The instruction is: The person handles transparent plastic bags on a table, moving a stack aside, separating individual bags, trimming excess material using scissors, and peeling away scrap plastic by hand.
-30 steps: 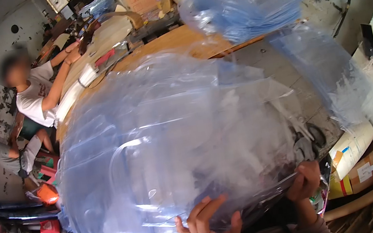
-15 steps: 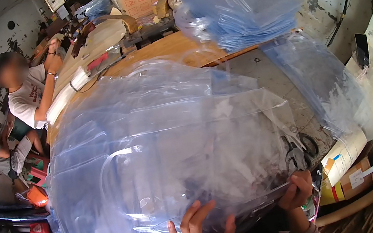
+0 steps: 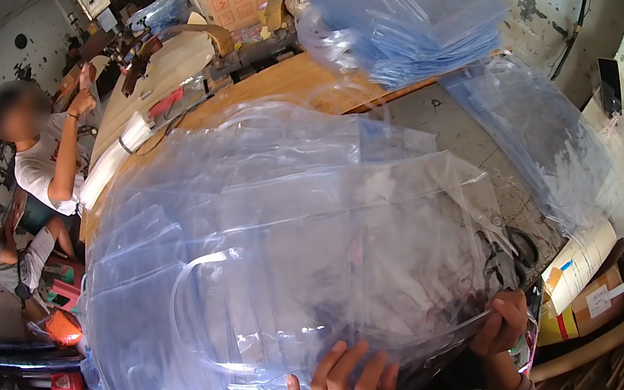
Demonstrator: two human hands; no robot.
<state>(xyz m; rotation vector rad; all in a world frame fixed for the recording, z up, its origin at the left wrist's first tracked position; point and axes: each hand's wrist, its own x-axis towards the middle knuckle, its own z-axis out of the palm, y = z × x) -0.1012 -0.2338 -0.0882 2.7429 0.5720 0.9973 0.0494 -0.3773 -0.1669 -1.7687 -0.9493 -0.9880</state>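
A large spread of clear, bluish plastic sheets [image 3: 269, 236] covers the surface before me. My left hand [image 3: 350, 389] lies on the near edge of the plastic with its fingers spread. At the right, my right hand [image 3: 503, 322] pinches the near edge of the top sheet between thumb and fingers. Black-handled scissors [image 3: 519, 254] lie just beyond my right hand, partly under the clear plastic. A pale curved strip [image 3: 179, 302] shows on the left part of the sheets.
A stack of blue plastic sheets [image 3: 424, 25] sits on the wooden table [image 3: 267, 84]. Another plastic piece [image 3: 540, 138] hangs at the right, near a phone [image 3: 609, 86]. Two people [image 3: 45, 171] sit at the left. A cardboard box [image 3: 598, 301] stands at lower right.
The fingers of my left hand have shifted and now lie flatter on the plastic. My right hand keeps its pinch. The nearer person's hands have risen from the table. The view has shifted slightly.
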